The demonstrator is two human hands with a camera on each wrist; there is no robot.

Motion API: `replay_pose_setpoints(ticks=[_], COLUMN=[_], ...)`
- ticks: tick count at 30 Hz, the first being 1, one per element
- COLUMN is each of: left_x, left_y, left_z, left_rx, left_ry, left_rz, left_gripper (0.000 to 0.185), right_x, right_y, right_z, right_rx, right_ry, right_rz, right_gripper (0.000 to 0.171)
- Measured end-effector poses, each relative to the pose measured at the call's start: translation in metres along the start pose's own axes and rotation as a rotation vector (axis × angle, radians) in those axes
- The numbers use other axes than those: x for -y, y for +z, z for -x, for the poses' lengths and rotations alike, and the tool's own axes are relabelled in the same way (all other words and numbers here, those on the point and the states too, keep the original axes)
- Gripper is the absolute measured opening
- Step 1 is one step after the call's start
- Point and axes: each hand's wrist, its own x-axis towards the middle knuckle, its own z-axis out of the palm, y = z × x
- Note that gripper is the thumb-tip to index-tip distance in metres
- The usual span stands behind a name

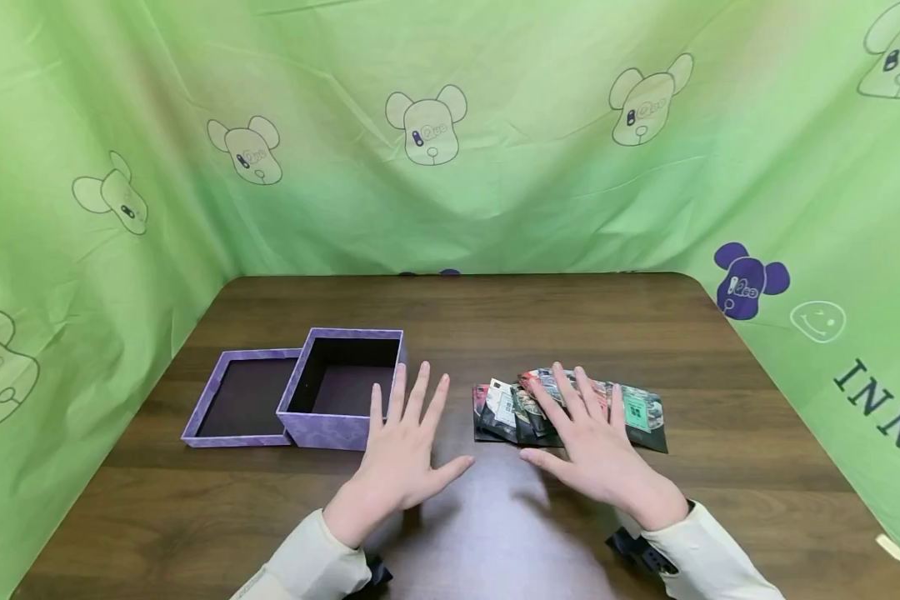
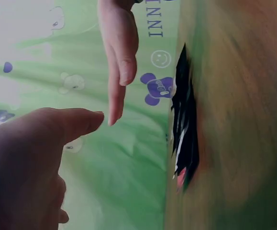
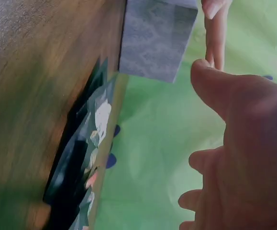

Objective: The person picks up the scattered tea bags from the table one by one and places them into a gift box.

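Note:
Both hands hover above the table, palms down with fingers spread, holding nothing. My left hand (image 1: 402, 454) is in front of an open purple box (image 1: 330, 429) with a black inside, its fingertips overlapping the box's right edge in the head view. Over a fanned pile of dark, colourfully printed packets (image 1: 498, 412) is my right hand (image 1: 592, 442), which hides part of them. The left wrist view shows the pile (image 2: 186, 124) edge-on, below the raised hands. In the right wrist view the box's patterned side (image 3: 155, 43) stands beyond the packets (image 3: 83, 139).
A shallow purple lid (image 1: 251, 400) with a dark inside lies against the box's left side. The brown wooden table (image 1: 450, 308) has a green printed cloth (image 1: 435, 208) hanging behind it and on both sides. A pale object (image 1: 896, 554) shows at the right edge.

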Motion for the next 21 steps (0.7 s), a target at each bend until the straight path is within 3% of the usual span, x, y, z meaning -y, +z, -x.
replay_pose_setpoints(ticks=[4, 11, 17, 21], left_x=[0.009, 0.043, 0.082, 0.106], left_y=[-0.006, -0.019, -0.025, -0.024], left_z=[0.009, 0.029, 0.042, 0.052], left_rx=[-0.071, -0.314, -0.491, -0.592], left_ry=[0.031, 0.108, 0.011, -0.041], left_rz=[0.102, 0.206, 0.281, 0.371], left_gripper=[0.098, 0.100, 0.107, 0.110], right_x=[-0.012, -0.051, -0.093, -0.118], right_y=[-0.009, -0.029, -0.036, -0.036], right_z=[0.001, 0.003, 0.005, 0.006], right_rx=[-0.007, -0.045, -0.081, -0.036], right_ry=[-0.004, 0.030, -0.004, -0.013], right_rz=[-0.028, -0.099, -0.121, -0.149], right_gripper=[0.086, 0.091, 0.089, 0.082])
